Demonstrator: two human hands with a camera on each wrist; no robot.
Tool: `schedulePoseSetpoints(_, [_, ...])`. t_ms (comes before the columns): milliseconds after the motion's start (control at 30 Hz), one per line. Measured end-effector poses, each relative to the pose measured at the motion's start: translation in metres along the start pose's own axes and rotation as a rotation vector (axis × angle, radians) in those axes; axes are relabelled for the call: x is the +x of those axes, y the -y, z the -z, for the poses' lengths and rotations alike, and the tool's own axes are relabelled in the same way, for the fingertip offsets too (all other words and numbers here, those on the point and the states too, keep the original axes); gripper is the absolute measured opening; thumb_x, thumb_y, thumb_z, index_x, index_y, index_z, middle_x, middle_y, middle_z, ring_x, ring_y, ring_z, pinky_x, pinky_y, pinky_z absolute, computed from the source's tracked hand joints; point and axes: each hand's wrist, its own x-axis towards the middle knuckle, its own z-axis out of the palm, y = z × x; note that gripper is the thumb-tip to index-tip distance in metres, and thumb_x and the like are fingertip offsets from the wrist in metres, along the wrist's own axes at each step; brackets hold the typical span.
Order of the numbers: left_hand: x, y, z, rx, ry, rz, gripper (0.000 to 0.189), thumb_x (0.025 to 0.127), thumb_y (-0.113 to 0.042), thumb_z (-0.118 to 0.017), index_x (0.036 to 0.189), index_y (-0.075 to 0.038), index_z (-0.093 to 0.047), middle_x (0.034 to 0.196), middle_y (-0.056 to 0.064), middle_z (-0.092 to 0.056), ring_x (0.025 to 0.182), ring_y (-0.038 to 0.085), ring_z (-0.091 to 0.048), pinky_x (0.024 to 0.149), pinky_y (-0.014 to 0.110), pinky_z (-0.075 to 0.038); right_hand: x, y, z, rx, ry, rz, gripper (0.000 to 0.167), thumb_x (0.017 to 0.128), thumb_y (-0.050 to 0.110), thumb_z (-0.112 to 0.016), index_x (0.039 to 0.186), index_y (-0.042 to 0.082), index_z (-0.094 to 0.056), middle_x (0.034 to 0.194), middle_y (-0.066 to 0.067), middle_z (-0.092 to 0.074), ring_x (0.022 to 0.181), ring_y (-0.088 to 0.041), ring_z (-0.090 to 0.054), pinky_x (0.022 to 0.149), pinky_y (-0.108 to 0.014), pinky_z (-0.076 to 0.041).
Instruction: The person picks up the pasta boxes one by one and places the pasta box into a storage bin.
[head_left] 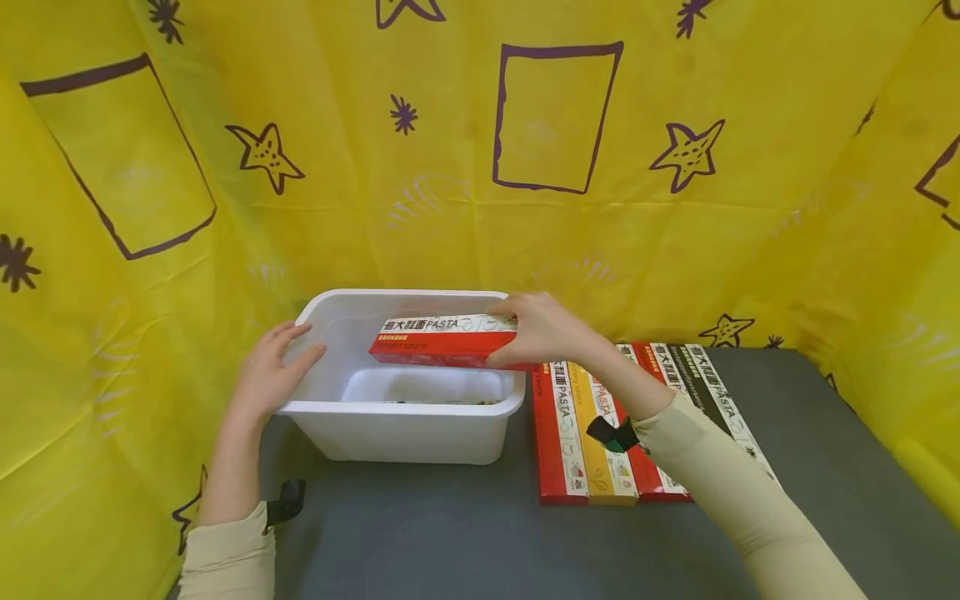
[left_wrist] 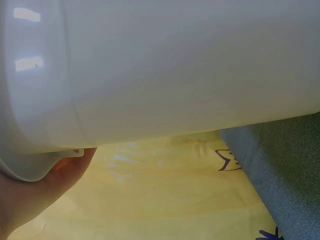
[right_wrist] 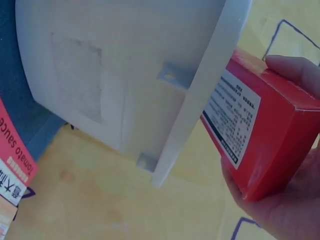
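Note:
My right hand (head_left: 551,332) grips a red pasta box (head_left: 438,343) by its right end, thumb and fingers on opposite sides. The box lies lengthwise over the opening of a white plastic bin (head_left: 405,433), its free end above the bin's inside. In the right wrist view, the red box's end panel (right_wrist: 232,120) with a white label shows beside the bin's rim (right_wrist: 200,95). At the bin's left side, my left hand (head_left: 272,375) holds the rim, thumb over the inner side. The left wrist view shows its finger (left_wrist: 75,167) against the rim's outside.
Right of the bin, several pasta boxes lie side by side on the grey table (head_left: 420,533), among them a yellow box (head_left: 600,450), a red box (head_left: 551,450) and a black box (head_left: 712,383). My right forearm crosses over them. A yellow patterned curtain (head_left: 450,225) surrounds the table.

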Motion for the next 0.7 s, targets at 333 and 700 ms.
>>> schedulePoseSetpoints(333, [-0.001,-0.001,0.0,-0.006,-0.001,-0.025,0.065,0.098,-0.043,-0.054,0.142,0.004,-0.044,0.151,0.03,-0.028,0.136,0.053,-0.024,0.105,0.069,-0.021,0.031,0.004,-0.026,-0.067,0.0,0.079,0.058,0.068,0.029,-0.08,0.12,0.007,-0.068,0.107,-0.003,-0.071,0.093,-0.021,-0.06,0.078,-0.033,-0.05])
schedulePoseSetpoints(700, [-0.003,-0.003,0.0,-0.007,0.0,0.009,0.065,0.098,-0.043,-0.053,0.143,0.003,-0.043,0.151,0.03,-0.027,0.136,0.053,-0.024,0.104,0.071,-0.021,0.035,-0.003,-0.036,0.008,-0.218,0.154,0.042,0.086,0.025,-0.076,0.123,0.007,-0.066,0.123,-0.008,-0.064,0.12,-0.027,-0.05,0.104,-0.043,-0.039])
